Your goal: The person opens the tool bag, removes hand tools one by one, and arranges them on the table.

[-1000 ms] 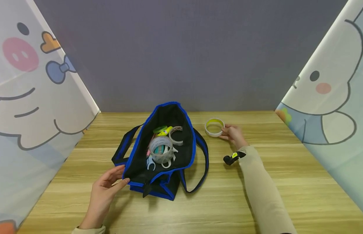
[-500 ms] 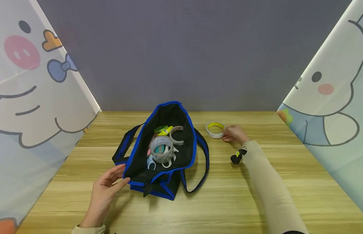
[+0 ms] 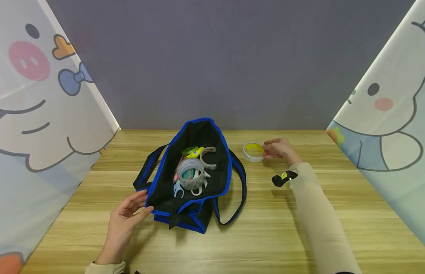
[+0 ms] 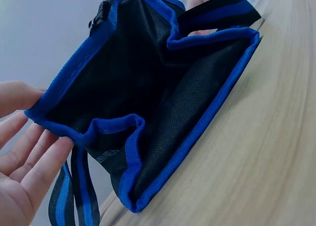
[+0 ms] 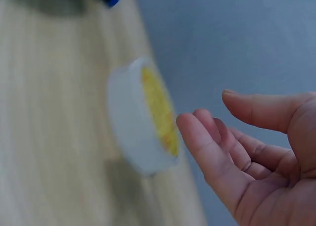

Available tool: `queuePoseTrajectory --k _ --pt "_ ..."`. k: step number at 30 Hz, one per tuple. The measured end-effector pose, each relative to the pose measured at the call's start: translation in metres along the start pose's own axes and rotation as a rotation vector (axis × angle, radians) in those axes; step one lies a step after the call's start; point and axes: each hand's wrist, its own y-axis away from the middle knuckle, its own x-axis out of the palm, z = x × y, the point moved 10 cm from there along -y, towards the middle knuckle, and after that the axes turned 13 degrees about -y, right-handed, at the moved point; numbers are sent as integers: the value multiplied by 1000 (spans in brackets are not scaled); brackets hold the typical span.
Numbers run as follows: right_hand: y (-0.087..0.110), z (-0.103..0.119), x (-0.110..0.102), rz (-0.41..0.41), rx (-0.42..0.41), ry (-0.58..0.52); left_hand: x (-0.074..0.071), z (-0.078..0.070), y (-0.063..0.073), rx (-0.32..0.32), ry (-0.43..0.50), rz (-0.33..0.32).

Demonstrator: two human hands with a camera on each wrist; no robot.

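Observation:
My left hand (image 3: 124,224) pinches the near left corner of a black bag (image 4: 163,77) with blue trim, thumb and fingers on either side of the rim. The bag's mouth gapes toward me. Inside lie a wide clear tape roll (image 3: 191,182), a second tape roll (image 3: 209,166), a yellow item (image 3: 195,153) and several small tools. To the right of the bag, a white tape roll (image 3: 254,156) with a yellow inner ring lies flat on the table. Just right of it is my right hand (image 3: 279,149), fingers extended and thumb apart, a gap from the roll in the right wrist view.
One bag strap (image 3: 240,179) loops onto the wooden table (image 3: 253,239) on the right, another strap (image 3: 144,177) on the left. A grey wall panel (image 3: 215,68) stands behind, with printed cartoon curtains (image 3: 393,114) at both sides. A black wrist camera (image 3: 283,178) sits at my right cuff.
The right hand has lowered the white tape roll flat onto the table and let go of it, drawing back slightly to the right. My left hand keeps its grip on the bag.

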Motion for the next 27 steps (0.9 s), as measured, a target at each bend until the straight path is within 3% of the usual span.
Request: queuePoseTrajectory --k 7,17,27 --pt "13 34 34 84 -106 39 0 1 -1 -7 33 -14" --pt "32 77 108 201 -204 37 1 -1 -1 27 68 -2" --pt "39 78 189 351 -215 113 0 1 0 5 37 -9"
